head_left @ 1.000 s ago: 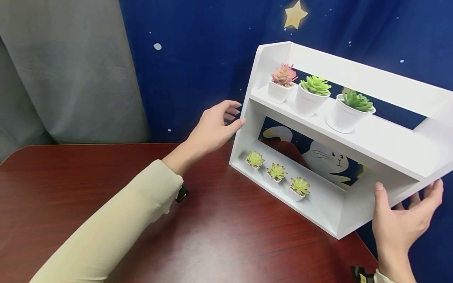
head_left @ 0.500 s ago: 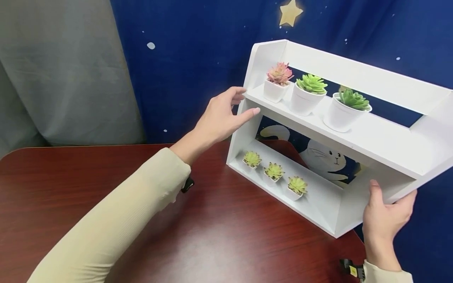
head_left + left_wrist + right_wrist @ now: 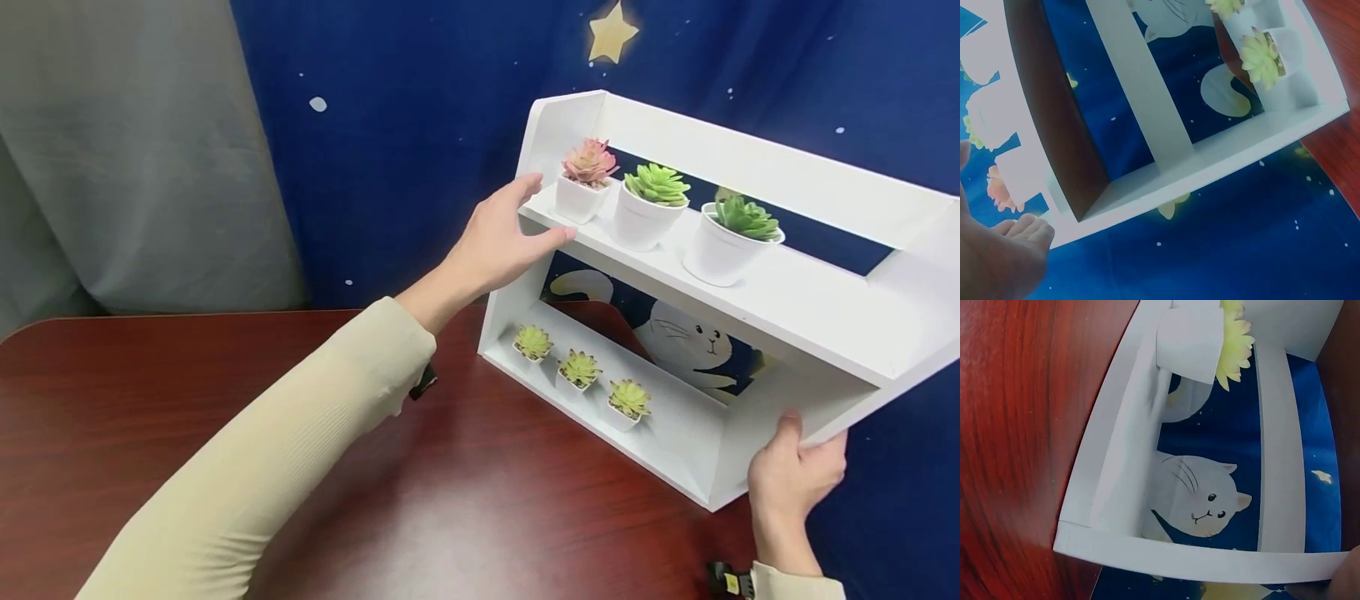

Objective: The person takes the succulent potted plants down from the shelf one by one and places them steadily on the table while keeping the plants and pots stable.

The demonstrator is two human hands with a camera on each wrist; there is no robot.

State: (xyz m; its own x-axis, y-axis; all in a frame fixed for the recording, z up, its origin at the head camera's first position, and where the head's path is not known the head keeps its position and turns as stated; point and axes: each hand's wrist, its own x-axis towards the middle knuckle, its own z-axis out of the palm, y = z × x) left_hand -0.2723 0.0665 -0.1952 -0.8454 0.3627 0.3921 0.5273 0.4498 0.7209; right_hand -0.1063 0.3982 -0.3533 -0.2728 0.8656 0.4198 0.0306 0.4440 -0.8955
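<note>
A white two-tier shelf rack stands at an angle on the table in the head view. My left hand reaches over its left side panel, thumb and fingers spread beside a pink succulent in a square white pot. A gap shows between hand and pot. Right of it on the upper tier sit a bright green succulent and a darker green succulent, both in round white pots. My right hand grips the right side panel low down, thumb in front, other fingers mostly hidden behind.
Small yellow-green succulents line the lower tier. The reddish-brown table extends to the left and front. Behind hang a blue starry curtain with a cat print and a grey curtain.
My left hand has moved right and up, from outside the side panel to near the pink succulent. My right hand has slid down and left along the right panel. The plants keep their places.
</note>
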